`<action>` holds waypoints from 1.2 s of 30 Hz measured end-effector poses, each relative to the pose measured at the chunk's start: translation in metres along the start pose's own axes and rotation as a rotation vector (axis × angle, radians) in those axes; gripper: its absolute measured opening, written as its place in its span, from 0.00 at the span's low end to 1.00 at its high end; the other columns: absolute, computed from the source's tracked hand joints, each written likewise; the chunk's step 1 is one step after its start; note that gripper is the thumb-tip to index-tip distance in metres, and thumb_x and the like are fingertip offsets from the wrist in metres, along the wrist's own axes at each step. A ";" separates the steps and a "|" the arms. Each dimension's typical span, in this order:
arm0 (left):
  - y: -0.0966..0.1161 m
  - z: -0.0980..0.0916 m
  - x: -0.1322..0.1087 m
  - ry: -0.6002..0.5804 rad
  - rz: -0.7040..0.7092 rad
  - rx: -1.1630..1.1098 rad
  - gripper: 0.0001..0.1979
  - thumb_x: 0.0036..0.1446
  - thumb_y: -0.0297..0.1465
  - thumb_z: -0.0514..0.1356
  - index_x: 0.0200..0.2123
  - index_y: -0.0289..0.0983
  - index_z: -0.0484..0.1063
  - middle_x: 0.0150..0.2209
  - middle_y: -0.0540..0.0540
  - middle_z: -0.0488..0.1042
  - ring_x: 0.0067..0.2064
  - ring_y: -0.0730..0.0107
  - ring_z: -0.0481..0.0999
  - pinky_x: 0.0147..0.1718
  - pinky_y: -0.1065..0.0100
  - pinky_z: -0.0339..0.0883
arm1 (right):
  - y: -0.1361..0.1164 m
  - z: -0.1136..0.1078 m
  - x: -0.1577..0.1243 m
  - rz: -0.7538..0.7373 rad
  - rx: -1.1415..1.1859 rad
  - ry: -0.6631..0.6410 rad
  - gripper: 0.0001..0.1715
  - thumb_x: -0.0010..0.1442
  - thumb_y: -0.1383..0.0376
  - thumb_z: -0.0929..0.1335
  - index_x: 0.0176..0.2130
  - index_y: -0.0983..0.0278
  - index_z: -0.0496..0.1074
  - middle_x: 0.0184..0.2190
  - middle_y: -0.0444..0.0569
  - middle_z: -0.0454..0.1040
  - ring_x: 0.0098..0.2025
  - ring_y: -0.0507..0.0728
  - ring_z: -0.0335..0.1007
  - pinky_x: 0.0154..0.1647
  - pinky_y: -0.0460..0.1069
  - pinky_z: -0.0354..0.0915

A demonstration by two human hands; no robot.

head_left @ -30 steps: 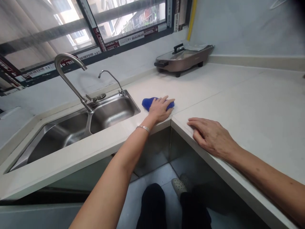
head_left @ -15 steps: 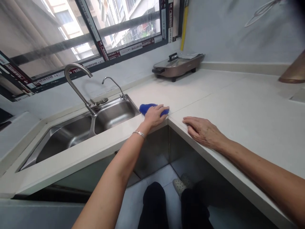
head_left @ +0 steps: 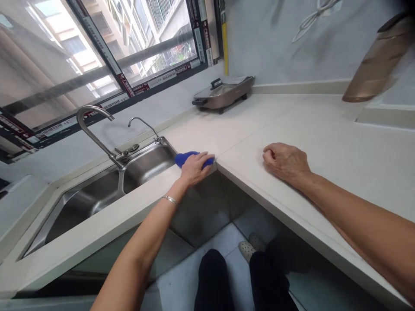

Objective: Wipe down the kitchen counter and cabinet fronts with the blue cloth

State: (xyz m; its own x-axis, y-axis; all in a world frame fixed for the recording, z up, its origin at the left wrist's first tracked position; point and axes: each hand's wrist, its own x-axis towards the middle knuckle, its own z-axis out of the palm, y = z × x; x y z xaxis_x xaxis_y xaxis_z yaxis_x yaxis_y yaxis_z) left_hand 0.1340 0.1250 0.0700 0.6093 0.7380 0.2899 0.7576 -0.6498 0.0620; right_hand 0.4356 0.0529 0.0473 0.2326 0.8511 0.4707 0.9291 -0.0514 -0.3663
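A blue cloth (head_left: pixel 185 159) lies bunched on the white countertop (head_left: pixel 236 129) at the inner corner, just right of the sink. Over it rests my left hand (head_left: pixel 195 168), its fingers bent across the cloth and pressing it to the surface. My right hand (head_left: pixel 287 162) lies on the right-hand stretch of counter, curled into a loose fist with nothing visible in it. A silver bracelet (head_left: pixel 170 199) circles my left wrist.
To the left is a two-basin steel sink (head_left: pixel 121 181) with a large curved faucet (head_left: pixel 94 134) and a thinner tap (head_left: pixel 144 123). An electric pan with a glass lid (head_left: pixel 223 95) stands at the back. A copper-coloured cylinder (head_left: pixel 372 65) is at the far right.
The view has shifted, so the counter and window appear turned. My right hand has moved farther in from the counter edge, and its fingers have curled. My left hand stays on the cloth.
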 end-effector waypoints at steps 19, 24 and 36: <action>0.134 0.059 0.098 0.078 0.383 -0.343 0.44 0.63 0.42 0.61 0.75 0.33 0.46 0.77 0.32 0.43 0.77 0.53 0.47 0.76 0.48 0.45 | 0.020 0.008 0.022 -0.035 0.448 0.618 0.20 0.63 0.68 0.56 0.45 0.62 0.72 0.47 0.56 0.77 0.39 0.59 0.76 0.53 0.60 0.71; 0.059 0.024 0.064 0.336 0.422 -0.463 0.31 0.69 0.39 0.52 0.71 0.36 0.54 0.75 0.33 0.49 0.77 0.59 0.48 0.75 0.51 0.49 | 0.006 0.002 0.011 -0.360 0.201 0.468 0.23 0.66 0.67 0.58 0.56 0.65 0.71 0.59 0.59 0.74 0.62 0.65 0.70 0.63 0.62 0.65; -0.136 -0.040 -0.094 -0.089 -0.199 0.010 0.36 0.68 0.48 0.45 0.67 0.30 0.66 0.70 0.32 0.61 0.76 0.44 0.50 0.74 0.43 0.50 | -0.003 0.006 -0.007 -0.438 -0.213 0.088 0.27 0.69 0.57 0.60 0.61 0.66 0.71 0.53 0.60 0.79 0.50 0.70 0.70 0.52 0.63 0.62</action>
State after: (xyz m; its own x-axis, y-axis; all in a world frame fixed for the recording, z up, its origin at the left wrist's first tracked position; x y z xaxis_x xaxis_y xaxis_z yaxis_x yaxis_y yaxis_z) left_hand -0.0356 0.1363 0.0727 0.4654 0.8649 0.1877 0.8669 -0.4883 0.1004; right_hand 0.4290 0.0497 0.0404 -0.1776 0.7698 0.6131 0.9810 0.1877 0.0486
